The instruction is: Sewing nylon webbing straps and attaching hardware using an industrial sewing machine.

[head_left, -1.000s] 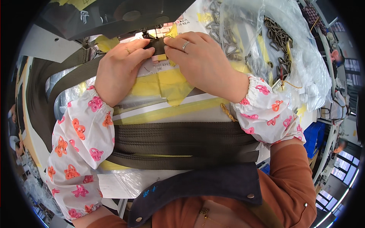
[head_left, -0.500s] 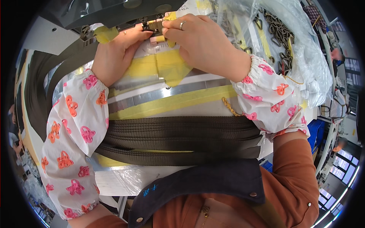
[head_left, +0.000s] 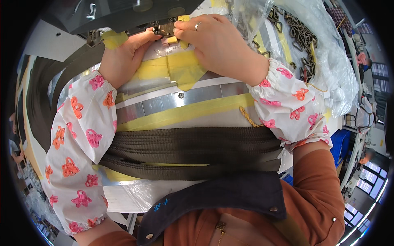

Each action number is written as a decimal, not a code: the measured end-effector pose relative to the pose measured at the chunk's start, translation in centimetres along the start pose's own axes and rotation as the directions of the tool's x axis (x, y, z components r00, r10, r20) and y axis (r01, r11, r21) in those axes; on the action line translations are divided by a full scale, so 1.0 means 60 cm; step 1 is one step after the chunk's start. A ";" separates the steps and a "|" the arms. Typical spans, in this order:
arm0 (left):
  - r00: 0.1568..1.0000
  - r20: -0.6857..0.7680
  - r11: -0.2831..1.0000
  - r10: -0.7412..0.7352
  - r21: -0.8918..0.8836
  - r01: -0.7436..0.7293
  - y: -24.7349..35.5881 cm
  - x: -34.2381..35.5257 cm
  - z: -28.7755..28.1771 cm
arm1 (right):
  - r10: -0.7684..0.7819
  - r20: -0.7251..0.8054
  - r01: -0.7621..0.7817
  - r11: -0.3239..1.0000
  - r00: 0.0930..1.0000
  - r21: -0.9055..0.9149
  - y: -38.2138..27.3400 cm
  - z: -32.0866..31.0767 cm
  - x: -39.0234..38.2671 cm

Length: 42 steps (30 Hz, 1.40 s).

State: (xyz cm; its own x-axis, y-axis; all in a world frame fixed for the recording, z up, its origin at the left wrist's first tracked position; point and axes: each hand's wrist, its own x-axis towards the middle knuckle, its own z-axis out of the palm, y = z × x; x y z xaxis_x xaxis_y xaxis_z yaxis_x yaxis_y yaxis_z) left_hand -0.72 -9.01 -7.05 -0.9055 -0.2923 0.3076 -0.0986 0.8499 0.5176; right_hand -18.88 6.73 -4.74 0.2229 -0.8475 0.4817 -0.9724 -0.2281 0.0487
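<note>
1. Hardly anything had been moved since half a second earlier; only the thumb of the left hand [head_left: 123, 59] had been drawn slightly left, while the right hand [head_left: 223, 47] was kept in place.
2. Dark webbing [head_left: 167, 28] was positioned beneath the sewing machine head [head_left: 123, 16], toward the far edge of the worktop [head_left: 217, 118]. Its right side was touched by the right fingertips; the left thumb was placed just left of it.
3. Whether either grip was clamped could not be told, since the undersides were hidden.
4. Presumably, the webbing was flanked from both sides so that it could be kept flat and straight.
5. Folded straps [head_left: 193, 145] were laid lengthwise along the near edge, perhaps to be within easy reach.
6. Little room was left between fingers and machine head. Rightward, movement was bounded by metal rings [head_left: 301, 37] and clear plastic [head_left: 340, 69] at the far right corner. More room was left between the wrists, over the metal strip [head_left: 201, 93].
</note>
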 end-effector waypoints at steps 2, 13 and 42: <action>0.992 0.100 0.997 -0.072 -0.022 0.074 0.018 -0.001 -0.013 | 0.009 0.000 -0.009 1.000 1.000 0.010 -0.003 0.002 -0.002; 0.979 0.041 0.936 0.200 0.288 -0.203 0.090 -0.014 -0.020 | 0.059 0.050 -0.067 0.981 0.997 0.183 -0.047 -0.034 -0.018; 1.000 -0.005 0.992 0.008 0.130 -0.007 0.051 -0.004 -0.018 | 0.041 0.108 -0.048 0.997 0.993 0.058 -0.008 -0.012 0.002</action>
State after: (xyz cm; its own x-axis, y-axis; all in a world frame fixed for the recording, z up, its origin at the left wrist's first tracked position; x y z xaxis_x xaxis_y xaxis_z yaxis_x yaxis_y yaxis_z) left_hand -0.37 -6.80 -4.66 -0.9040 -0.2879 0.3160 -0.1448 0.9017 0.4074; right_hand -18.44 7.09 -4.11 0.1888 -0.9029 0.3862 -0.9763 -0.2151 -0.0255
